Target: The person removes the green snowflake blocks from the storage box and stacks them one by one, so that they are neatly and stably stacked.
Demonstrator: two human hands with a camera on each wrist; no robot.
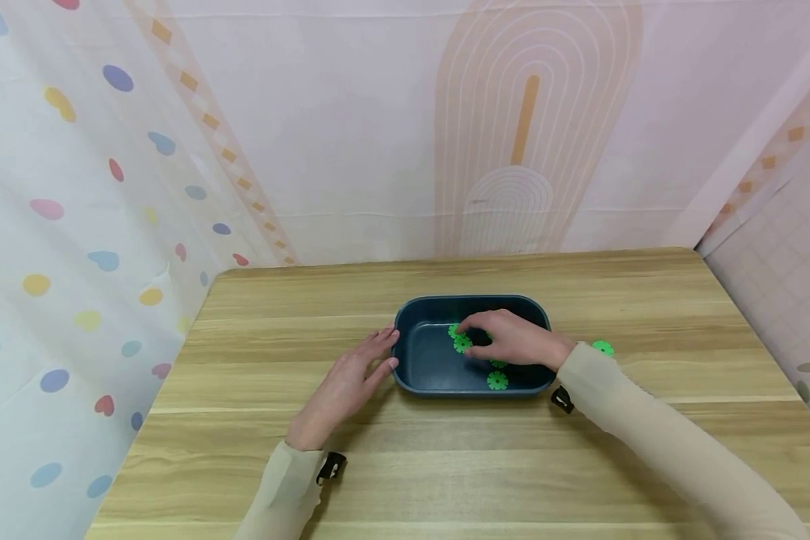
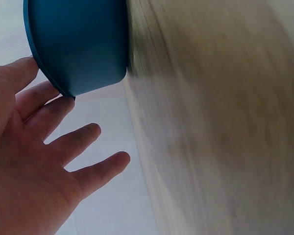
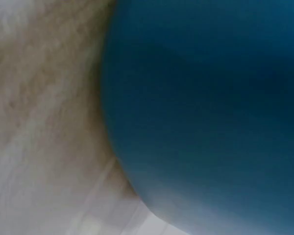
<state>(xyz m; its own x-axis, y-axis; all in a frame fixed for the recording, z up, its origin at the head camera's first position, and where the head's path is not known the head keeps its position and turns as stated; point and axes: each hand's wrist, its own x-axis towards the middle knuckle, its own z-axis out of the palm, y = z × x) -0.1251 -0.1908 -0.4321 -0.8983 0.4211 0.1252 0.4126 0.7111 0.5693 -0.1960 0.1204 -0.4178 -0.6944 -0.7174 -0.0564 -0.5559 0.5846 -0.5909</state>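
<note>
A dark blue oblong basin [image 1: 421, 391] with rounded corners stands on the wooden table. Against its left end rests my left hand [image 1: 343, 386], thumb and fingertips touching the rim. The left wrist view shows that hand [image 2: 36, 142] with its fingers spread, some at the basin's edge [image 2: 81, 46]. My right hand [image 1: 513, 339] reaches into the basin from the right. Its thumb and index finger are apart, beside two green notched discs [image 1: 462, 344]. Another green notched disc [image 1: 497, 380] lies near the front wall. The right hand partly covers other green pieces. The right wrist view has only the basin's blurred wall [image 3: 201, 122].
One more green disc [image 1: 603, 348] lies on the table [image 1: 445, 465] right of the basin, partly behind the right sleeve [image 1: 648, 420]. Behind the table hangs a patterned curtain [image 1: 351, 135]; a dotted one [image 1: 74, 300] hangs at the left.
</note>
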